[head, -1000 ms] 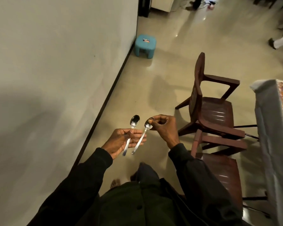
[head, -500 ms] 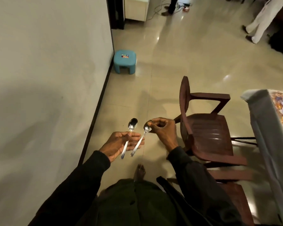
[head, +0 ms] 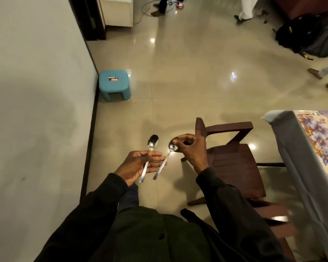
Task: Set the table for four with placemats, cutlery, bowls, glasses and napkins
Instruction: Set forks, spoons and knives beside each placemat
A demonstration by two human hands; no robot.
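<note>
On your far left runs a pale wall (head: 36,91), and a small blue stool (head: 114,85) sits on the tiled floor (head: 187,82) just beside it. Your left hand (head: 140,164) lies palm-up with the fingers stretched nearly flat; the thumb presses down on the handle of the left spoon (head: 149,156), pinning it against the palm, bowl pointing away from you. Just to its right, the second spoon (head: 166,158) hangs at a slant with its handle passing over your left fingertips. Your right hand (head: 191,150) is curled, thumb and forefinger pinching that spoon by its bowl. Both spoons are held in the air over the floor, well apart from the tabletop. Behind your right hand stands a dark wooden armchair (head: 233,161), pushed near the tabletop (head: 292,148), which is draped in a grey cloth. A floral placemat (head: 322,140) already lies on it at your far right, with a fork (head: 311,113) at its far edge
</note>
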